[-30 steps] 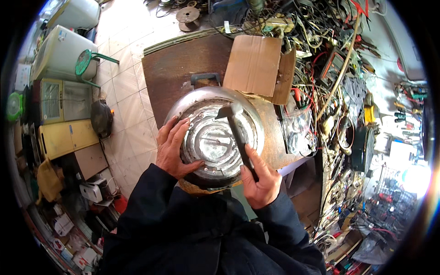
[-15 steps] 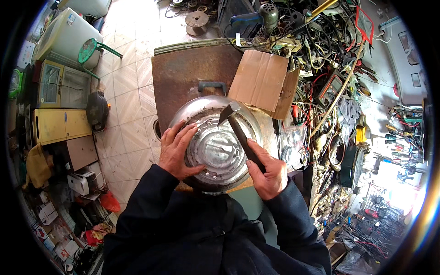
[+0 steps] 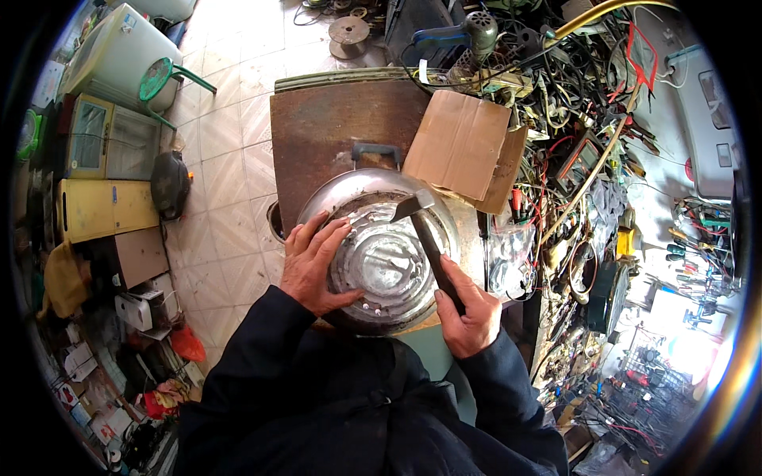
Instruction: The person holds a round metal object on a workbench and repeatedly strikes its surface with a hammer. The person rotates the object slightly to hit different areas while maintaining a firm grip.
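Observation:
A round metal pan (image 3: 382, 268) lies on a brown-topped table, its ringed, worn metal face up and a dark handle (image 3: 375, 149) at its far side. My left hand (image 3: 311, 271) rests over the pan's left part, fingers spread and thumb toward the middle. In my right hand (image 3: 471, 314), fingers wrap round the dark shaft of a hammer (image 3: 432, 252). The hammer's head (image 3: 413, 205) is over the pan's far right part; whether it touches the metal I cannot tell. Small bright bits (image 3: 369, 308) show near my left thumb.
Folded cardboard (image 3: 459, 144) lies on the table's right, beside a heap of cables and tools (image 3: 567, 170). A hairdryer-like tool (image 3: 479, 33) is beyond it. On the tiled floor (image 3: 226, 170) at left are a green stool (image 3: 157, 79) and a yellow cabinet (image 3: 95, 210).
The hammer has shifted slightly to the right and toward me with my right hand. My left hand stays on the pan. The whole view has moved a little.

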### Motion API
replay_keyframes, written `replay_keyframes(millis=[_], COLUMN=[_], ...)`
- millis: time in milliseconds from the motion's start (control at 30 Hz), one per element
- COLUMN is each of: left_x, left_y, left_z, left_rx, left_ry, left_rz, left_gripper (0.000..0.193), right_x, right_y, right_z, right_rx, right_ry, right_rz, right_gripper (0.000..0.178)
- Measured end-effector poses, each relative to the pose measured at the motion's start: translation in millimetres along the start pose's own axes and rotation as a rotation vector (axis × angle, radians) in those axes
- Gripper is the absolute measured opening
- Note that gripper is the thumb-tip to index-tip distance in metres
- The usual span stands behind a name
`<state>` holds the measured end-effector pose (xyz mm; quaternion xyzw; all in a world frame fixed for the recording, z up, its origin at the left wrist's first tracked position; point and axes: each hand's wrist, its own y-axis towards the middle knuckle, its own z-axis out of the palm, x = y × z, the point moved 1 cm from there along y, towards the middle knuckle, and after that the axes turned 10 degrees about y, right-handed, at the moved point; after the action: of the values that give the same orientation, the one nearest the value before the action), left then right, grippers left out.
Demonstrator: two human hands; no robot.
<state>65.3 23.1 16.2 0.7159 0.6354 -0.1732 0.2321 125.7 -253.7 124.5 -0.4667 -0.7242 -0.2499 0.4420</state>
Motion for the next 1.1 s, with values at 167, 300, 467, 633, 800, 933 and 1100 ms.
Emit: replay_keyframes(millis=[167,300,467,633,800,933,1100], left_x=[-1,0,-2,-4,-3,-8,-10], left_y=[-1,-1,-3,-2,-2,-2,2], left_z=[-1,0,-2,-2,0,-4,-3], left_rx=[0.004,0.008,0.016,0.017,-0.006,-0.014,-0.007], left_ry=[0.013,-0.009,-0.001,-0.008,-0.025,-0.012,0.008], left_rz=[0.011,-0.010,-0.024,-0.032,-0.017,-0.019,-0.023], left_gripper=[0.115,0.113,0.113,0.112,0.112,0.116,0.117], right_x=[-3,-12,-19,-35,-53,-59,-55], right_y=[-6,-15,-21,-27,-31,-28,-20], right_z=[5,7,5,9,7,-6,-19], right_rx=[-0.001,-0.020,0.010,-0.001,-0.038,0.078,0.230], right_ry=[-0.059,-0.145,-0.199,-0.251,-0.374,-0.522,-0.615], right_rz=[-0.043,-0.139,-0.175,-0.299,-0.477,-0.585,-0.636], right_gripper=[0.055,0.058,0.060,0.069,0.074,0.077,0.079])
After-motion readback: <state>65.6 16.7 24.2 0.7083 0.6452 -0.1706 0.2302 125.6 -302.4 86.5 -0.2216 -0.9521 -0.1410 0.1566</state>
